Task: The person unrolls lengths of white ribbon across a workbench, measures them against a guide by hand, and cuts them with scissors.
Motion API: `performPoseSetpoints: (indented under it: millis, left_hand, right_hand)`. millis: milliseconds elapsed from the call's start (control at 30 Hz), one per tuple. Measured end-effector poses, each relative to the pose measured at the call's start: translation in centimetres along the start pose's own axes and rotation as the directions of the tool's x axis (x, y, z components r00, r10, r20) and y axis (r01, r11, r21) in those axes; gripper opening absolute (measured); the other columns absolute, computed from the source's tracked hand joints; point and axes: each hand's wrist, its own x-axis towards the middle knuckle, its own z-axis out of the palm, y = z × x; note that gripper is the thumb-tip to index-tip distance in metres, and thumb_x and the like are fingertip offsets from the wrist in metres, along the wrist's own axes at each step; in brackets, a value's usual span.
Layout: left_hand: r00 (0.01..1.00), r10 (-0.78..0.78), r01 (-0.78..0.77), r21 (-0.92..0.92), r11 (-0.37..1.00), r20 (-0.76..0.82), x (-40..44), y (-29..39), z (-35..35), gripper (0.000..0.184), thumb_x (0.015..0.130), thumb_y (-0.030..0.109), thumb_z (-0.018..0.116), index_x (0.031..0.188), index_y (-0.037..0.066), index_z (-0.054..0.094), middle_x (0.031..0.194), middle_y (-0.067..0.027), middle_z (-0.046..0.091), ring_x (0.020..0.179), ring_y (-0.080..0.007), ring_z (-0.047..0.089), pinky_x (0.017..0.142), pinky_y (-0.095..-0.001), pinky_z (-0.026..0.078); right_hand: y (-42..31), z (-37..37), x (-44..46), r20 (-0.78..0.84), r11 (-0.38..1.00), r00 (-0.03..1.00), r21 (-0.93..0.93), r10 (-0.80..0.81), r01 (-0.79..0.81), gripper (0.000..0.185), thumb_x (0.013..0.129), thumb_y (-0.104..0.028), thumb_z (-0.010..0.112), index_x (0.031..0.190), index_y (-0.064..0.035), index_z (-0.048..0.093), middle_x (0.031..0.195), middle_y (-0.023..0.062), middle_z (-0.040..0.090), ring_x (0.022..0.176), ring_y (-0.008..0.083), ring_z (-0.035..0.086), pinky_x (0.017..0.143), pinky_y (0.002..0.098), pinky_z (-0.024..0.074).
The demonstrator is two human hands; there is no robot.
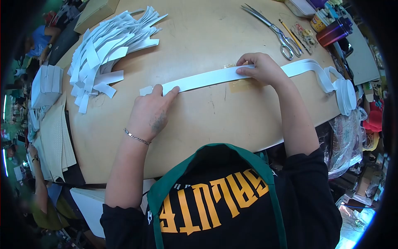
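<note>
White strip (207, 79) flat on tan table (199, 128), workshop around.

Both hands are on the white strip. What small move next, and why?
I'd probably keep the left hand pressing and ease the right hand slightly outward to tension the white strip. The left fingers press near one end, the right hand pinches farther along, and past it the strip curves loosely towards the roll.

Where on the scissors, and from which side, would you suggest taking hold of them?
I'd grip the scissors by the handle loops, coming from the near side: they lie flat, with the loops nearest and the blades pointing away.
</note>
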Motion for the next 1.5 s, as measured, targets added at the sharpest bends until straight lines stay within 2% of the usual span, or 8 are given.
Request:
performPoseSetpoints:
  millis: [133,233,433,533,633,833,1033,1500]
  left_hand:
    - [0.999,0.004,-0.005,0.016,1.000,0.048,0.2,0.1,-0.4,0.052,0.072,-0.001,0.051,0.121,0.019,0.052,0.083,-0.0111,0.052,0.065,-0.0278,0.058,0.060,-0.0349,0.049]
    - [0.992,-0.010,0.009,0.007,1.000,0.129,0.7,0.5,-1.3,0.054,0.073,-0.001,0.051,0.122,0.020,0.050,0.084,-0.0113,0.053,0.066,-0.0278,0.058,0.061,-0.0353,0.049]
    - [0.971,0.032,-0.038,0.023,0.999,0.238,2.3,0.6,-2.0,0.046,0.075,0.003,0.050,0.118,0.019,0.052,0.089,-0.0132,0.055,0.071,-0.0300,0.060,0.064,-0.0380,0.050]
    - [0.991,0.069,-0.089,0.183,0.979,0.113,3.8,2.2,-1.7,0.037,0.079,0.009,0.050,0.116,0.015,0.052,0.094,-0.0117,0.057,0.080,-0.0307,0.060,0.073,-0.0399,0.048]
    - [0.969,0.183,-0.213,-0.181,0.960,-0.169,6.1,5.0,0.7,0.037,0.085,0.020,0.049,0.121,0.011,0.049,0.112,-0.0128,0.054,0.106,-0.0315,0.053,0.087,-0.0452,0.043]
    - [0.988,-0.038,0.017,-0.136,0.991,-0.150,9.4,7.3,3.0,0.055,0.090,0.038,0.044,0.136,0.012,0.031,0.144,-0.0148,0.021,0.136,-0.0350,0.012,0.096,-0.0669,0.021]
    - [0.964,-0.257,0.248,-0.118,0.961,-0.068,10.6,7.2,4.6,0.057,0.091,0.045,0.037,0.139,0.014,0.028,0.145,-0.0144,0.019,0.135,-0.0378,0.012,0.094,-0.0705,0.018]
    - [0.966,-0.248,0.238,-0.122,0.964,-0.079,10.6,6.9,4.8,0.058,0.090,0.046,0.037,0.139,0.016,0.028,0.145,-0.0137,0.019,0.135,-0.0362,0.013,0.095,-0.0694,0.017]
  right_hand:
    - [0.7,0.3,0.8,-0.053,0.998,0.997,-0.021,-0.064,0.063,0.020,0.073,-0.018,0.071,0.083,-0.0036,0.061,0.078,0.0082,0.063,0.074,0.0172,0.057,0.069,0.0290,0.0437]
    - [0.4,-0.3,1.2,0.045,1.000,0.999,-0.009,0.006,-0.006,0.021,0.071,-0.019,0.070,0.085,-0.0054,0.062,0.091,0.0141,0.063,0.087,0.0257,0.059,0.075,0.0331,0.0453]
    - [0.1,-0.3,1.0,0.046,1.000,0.999,0.002,-0.002,0.002,0.021,0.069,-0.017,0.071,0.084,-0.0050,0.062,0.090,0.0127,0.063,0.085,0.0256,0.059,0.074,0.0338,0.0453]
    - [0.4,-0.1,1.1,0.029,1.000,0.999,0.007,-0.017,0.017,0.021,0.069,-0.017,0.071,0.084,-0.0048,0.062,0.090,0.0126,0.063,0.085,0.0258,0.059,0.074,0.0338,0.0455]
    - [0.7,0.3,1.2,-0.014,0.998,0.998,0.002,-0.055,0.055,0.020,0.071,-0.015,0.072,0.080,-0.0027,0.059,0.078,0.0083,0.062,0.073,0.0182,0.058,0.068,0.0296,0.0447]
    - [0.9,0.2,1.2,-0.013,0.995,0.995,-0.022,-0.095,0.094,0.022,0.070,-0.016,0.072,0.081,-0.0022,0.059,0.079,0.0112,0.063,0.074,0.0213,0.060,0.068,0.0308,0.0461]
    - [1.0,0.3,0.9,-0.005,0.997,0.998,-0.042,-0.061,0.061,0.025,0.069,-0.022,0.070,0.085,-0.0054,0.061,0.088,0.0131,0.064,0.085,0.0286,0.060,0.074,0.0358,0.0470]
    - [2.9,-1.9,-0.8,-0.061,0.993,0.997,-0.101,0.056,-0.062,0.031,0.067,-0.028,0.072,0.084,-0.0046,0.059,0.082,0.0146,0.062,0.078,0.0290,0.060,0.068,0.0351,0.0462]
